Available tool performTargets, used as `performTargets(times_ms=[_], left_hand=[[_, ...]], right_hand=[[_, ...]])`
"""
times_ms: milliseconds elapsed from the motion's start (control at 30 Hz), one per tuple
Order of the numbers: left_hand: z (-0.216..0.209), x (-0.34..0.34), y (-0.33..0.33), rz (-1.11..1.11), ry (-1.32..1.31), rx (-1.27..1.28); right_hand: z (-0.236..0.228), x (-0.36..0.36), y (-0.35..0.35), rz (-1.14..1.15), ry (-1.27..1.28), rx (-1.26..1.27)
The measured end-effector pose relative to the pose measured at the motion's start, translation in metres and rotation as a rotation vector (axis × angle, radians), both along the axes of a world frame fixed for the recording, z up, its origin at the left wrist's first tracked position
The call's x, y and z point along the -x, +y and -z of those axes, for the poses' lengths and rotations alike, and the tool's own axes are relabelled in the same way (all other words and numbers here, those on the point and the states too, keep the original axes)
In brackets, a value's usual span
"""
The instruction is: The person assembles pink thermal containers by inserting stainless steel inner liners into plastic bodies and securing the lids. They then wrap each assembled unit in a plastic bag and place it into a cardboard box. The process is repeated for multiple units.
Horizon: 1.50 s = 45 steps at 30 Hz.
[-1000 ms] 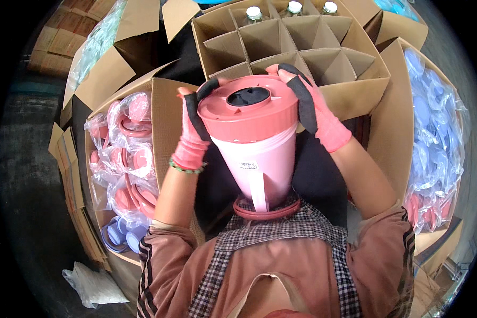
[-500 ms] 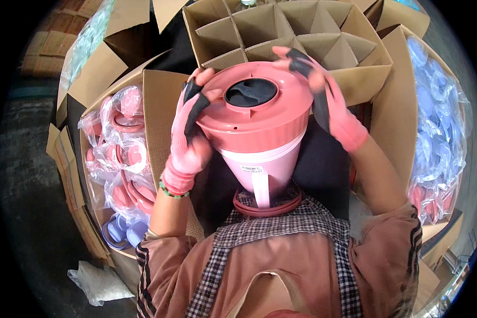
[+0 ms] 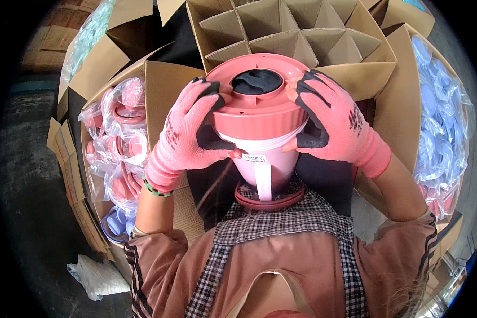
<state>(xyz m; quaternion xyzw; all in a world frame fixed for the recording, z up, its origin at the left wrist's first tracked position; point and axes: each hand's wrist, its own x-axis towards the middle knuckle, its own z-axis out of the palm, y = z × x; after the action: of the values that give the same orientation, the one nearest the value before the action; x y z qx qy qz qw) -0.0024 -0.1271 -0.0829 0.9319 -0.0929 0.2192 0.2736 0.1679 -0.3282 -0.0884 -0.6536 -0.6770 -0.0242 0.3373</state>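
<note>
In front of my chest stands a pink pitcher-like container with a paler body, a white strip and a small label on its side. A wide coral lid with a black round centre sits on its top. My left hand curls round the lid's left side, fingers on top and thumb below the rim. Opposite it, my right hand grips the lid's right side the same way. Both wear pink and black gloves with bare fingertips. Below the body, a dark red ring-shaped piece rests near my apron.
A divided cardboard box stands just beyond the container. The left carton holds pink and lilac parts in clear bags. Another carton at right holds bagged blue parts. A white plastic bag lies on the floor at lower left.
My hands have come down from loosely touching the lid's top to clasping its sides, thumbs now under the rim. The container's top has shifted slightly away from me.
</note>
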Motion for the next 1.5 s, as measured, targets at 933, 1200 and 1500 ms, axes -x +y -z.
performTargets(times_ms=[933, 1200, 1500], left_hand=[[0.006, 0.016, -0.004, -0.008, -0.003, -0.216], [0.028, 0.008, 0.039, 0.034, 0.03, -0.076], [0.031, 0.008, 0.03, 0.096, -0.054, -0.024]], right_hand=[[-0.006, 0.017, 0.001, -0.058, -0.119, 0.06], [-0.002, -0.002, 0.005, -0.116, -0.042, -0.003], [-0.004, 0.009, 0.005, -0.057, -0.066, 0.053]])
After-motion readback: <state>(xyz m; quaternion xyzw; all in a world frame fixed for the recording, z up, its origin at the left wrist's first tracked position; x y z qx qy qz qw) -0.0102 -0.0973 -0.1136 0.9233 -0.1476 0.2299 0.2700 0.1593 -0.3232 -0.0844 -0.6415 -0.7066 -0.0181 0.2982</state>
